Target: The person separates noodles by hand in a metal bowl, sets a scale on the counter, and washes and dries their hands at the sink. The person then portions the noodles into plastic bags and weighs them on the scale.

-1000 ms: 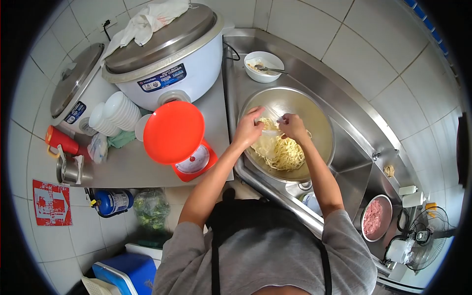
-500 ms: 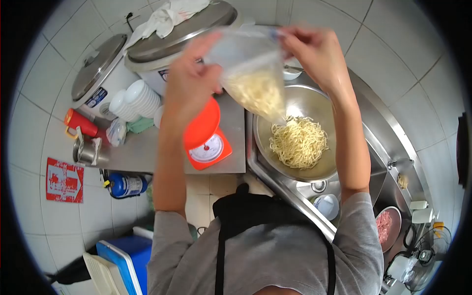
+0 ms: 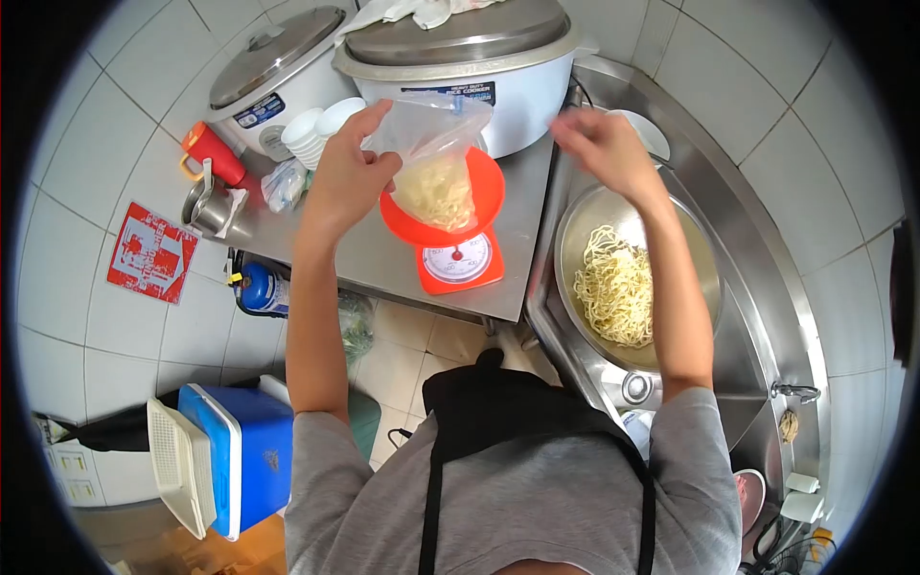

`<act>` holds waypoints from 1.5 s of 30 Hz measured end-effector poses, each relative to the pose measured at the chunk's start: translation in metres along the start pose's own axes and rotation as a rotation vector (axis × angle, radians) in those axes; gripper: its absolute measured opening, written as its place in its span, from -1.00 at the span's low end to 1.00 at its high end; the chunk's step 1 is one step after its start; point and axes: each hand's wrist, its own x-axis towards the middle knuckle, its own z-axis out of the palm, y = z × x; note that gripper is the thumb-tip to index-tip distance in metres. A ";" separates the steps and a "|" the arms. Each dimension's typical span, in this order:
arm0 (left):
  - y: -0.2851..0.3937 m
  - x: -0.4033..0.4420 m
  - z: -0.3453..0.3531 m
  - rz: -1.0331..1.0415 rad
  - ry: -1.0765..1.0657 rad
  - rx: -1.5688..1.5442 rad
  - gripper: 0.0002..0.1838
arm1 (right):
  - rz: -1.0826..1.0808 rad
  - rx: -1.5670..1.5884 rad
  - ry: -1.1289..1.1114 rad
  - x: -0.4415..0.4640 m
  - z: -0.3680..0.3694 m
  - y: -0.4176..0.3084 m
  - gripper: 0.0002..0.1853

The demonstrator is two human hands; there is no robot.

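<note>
My left hand (image 3: 353, 172) pinches the edge of a clear plastic bag (image 3: 436, 129) with noodles in its lower part. The bag's bottom is over the red pan (image 3: 491, 196) of a kitchen scale (image 3: 458, 264); whether it rests there I cannot tell. My right hand (image 3: 604, 149) is apart from the bag, near the white bowl, its fingertips smeared by motion. Below my right hand, a large steel bowl (image 3: 690, 240) holds a pile of pale yellow noodles (image 3: 613, 292).
Two rice cookers (image 3: 537, 91) stand behind the scale. Left of it are stacked white bowls (image 3: 302, 139), a red pitcher (image 3: 213, 153) and a metal pot (image 3: 209, 206). A white bowl (image 3: 647, 132) sits behind the steel bowl. A faucet (image 3: 795, 391) is at right, a blue cooler (image 3: 254, 450) below left.
The bag was in both hands above the steel bowl; it has moved left to the scale in my left hand. My right hand has let go of it. The view has turned left.
</note>
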 end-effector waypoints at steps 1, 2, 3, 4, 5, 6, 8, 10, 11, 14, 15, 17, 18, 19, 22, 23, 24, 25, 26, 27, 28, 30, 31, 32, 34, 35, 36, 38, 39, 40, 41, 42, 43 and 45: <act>-0.002 -0.001 -0.002 0.015 0.000 0.010 -0.44 | -0.054 -0.077 0.005 -0.017 -0.001 0.035 -0.74; -0.004 -0.001 -0.004 0.027 -0.003 0.018 -0.44 | 0.075 -0.170 -0.040 -0.038 -0.001 0.067 -0.73; -0.004 -0.002 -0.006 0.042 -0.007 0.025 -0.44 | 0.297 -0.393 -0.301 -0.053 0.001 0.127 -0.70; -0.002 -0.003 -0.006 0.008 -0.009 0.058 -0.46 | 0.372 -0.694 -0.391 -0.084 0.010 0.155 -0.58; 0.003 -0.004 -0.007 -0.022 -0.011 0.093 -0.48 | 0.516 -0.783 -0.503 -0.109 0.018 0.166 -0.45; 0.006 -0.005 -0.008 -0.053 -0.014 0.129 -0.50 | 0.475 -0.770 -0.500 -0.136 0.025 0.190 -0.45; 0.006 -0.003 -0.011 -0.058 -0.037 0.167 -0.53 | 0.471 -0.697 -0.335 -0.161 0.032 0.198 -0.63; 0.006 0.000 -0.013 -0.055 -0.054 0.195 -0.57 | 0.474 -0.648 -0.176 -0.167 0.029 0.201 -0.74; 0.006 0.003 -0.014 -0.052 -0.061 0.207 -0.59 | 0.331 -0.615 -0.053 -0.167 0.023 0.199 -0.87; 0.009 0.003 -0.014 -0.052 -0.064 0.257 -0.66 | 0.250 -0.349 0.010 -0.151 -0.020 0.162 -0.88; 0.012 0.001 -0.013 -0.059 -0.055 0.276 -0.66 | 0.222 -0.355 0.050 -0.144 -0.033 0.150 -0.88; 0.017 -0.003 -0.013 -0.078 -0.043 0.336 -0.65 | 0.175 -0.357 0.128 -0.134 -0.054 0.130 -0.86; 0.018 -0.004 -0.011 -0.092 -0.042 0.340 -0.65 | 0.197 -0.325 0.141 -0.130 -0.064 0.122 -0.87; 0.019 -0.004 -0.010 -0.104 -0.042 0.346 -0.64 | 0.218 -0.291 0.154 -0.125 -0.072 0.116 -0.87; 0.023 -0.008 -0.011 -0.114 -0.047 0.369 -0.63 | 0.160 -0.254 0.264 -0.117 -0.092 0.107 -0.84; 0.023 -0.008 -0.012 -0.111 -0.060 0.370 -0.63 | 0.210 -0.205 0.236 -0.114 -0.099 0.098 -0.84; 0.024 -0.009 -0.012 -0.105 -0.075 0.370 -0.63 | 0.260 -0.157 0.211 -0.111 -0.107 0.088 -0.85; 0.025 -0.010 -0.011 -0.112 -0.065 0.378 -0.62 | 0.309 -0.111 0.191 -0.108 -0.114 0.081 -0.85; 0.027 -0.011 -0.011 -0.114 -0.052 0.386 -0.62 | 0.301 0.027 0.174 -0.107 -0.121 0.077 -0.86; 0.028 -0.011 -0.011 -0.115 -0.039 0.393 -0.61 | 0.290 0.165 0.158 -0.105 -0.129 0.075 -0.86; 0.029 -0.011 -0.011 -0.113 -0.048 0.404 -0.61 | 0.281 0.302 0.142 -0.104 -0.135 0.072 -0.86; 0.031 -0.009 -0.012 -0.104 -0.064 0.425 -0.60 | 0.297 0.208 0.133 -0.100 -0.148 0.054 -0.84; 0.031 -0.008 -0.012 -0.091 -0.065 0.419 -0.60 | 0.310 0.139 0.110 -0.099 -0.153 0.041 -0.83; 0.032 -0.008 -0.013 -0.081 -0.069 0.414 -0.60 | 0.326 0.072 0.085 -0.099 -0.157 0.033 -0.82; 0.034 -0.007 -0.016 -0.068 -0.080 0.411 -0.60 | 0.284 -0.002 0.068 -0.095 -0.163 0.029 -0.79; 0.034 -0.007 -0.017 -0.068 -0.088 0.411 -0.60 | 0.260 -0.025 0.085 -0.095 -0.165 0.024 -0.79; 0.034 -0.007 -0.018 -0.069 -0.095 0.410 -0.60 | 0.235 -0.049 0.101 -0.095 -0.167 0.019 -0.79; 0.033 -0.008 -0.020 -0.047 -0.111 0.409 -0.61 | 0.247 -0.175 0.149 -0.096 -0.167 0.001 -0.79; 0.032 -0.008 -0.021 -0.036 -0.121 0.408 -0.61 | 0.254 -0.237 0.173 -0.098 -0.166 -0.006 -0.79; 0.030 -0.007 -0.022 -0.026 -0.118 0.412 -0.61 | 0.255 -0.270 0.161 -0.097 -0.167 -0.008 -0.79; 0.027 -0.006 -0.022 -0.014 -0.116 0.416 -0.60 | 0.258 -0.303 0.152 -0.096 -0.170 -0.009 -0.78; 0.026 -0.005 -0.022 0.000 -0.116 0.418 -0.60 | 0.262 -0.338 0.144 -0.095 -0.173 -0.010 -0.78; 0.027 -0.004 -0.022 0.003 -0.119 0.441 -0.60 | 0.232 -0.296 0.163 -0.094 -0.177 -0.011 -0.78; 0.029 -0.005 -0.021 0.006 -0.121 0.488 -0.58 | 0.168 -0.214 0.199 -0.089 -0.185 -0.013 -0.78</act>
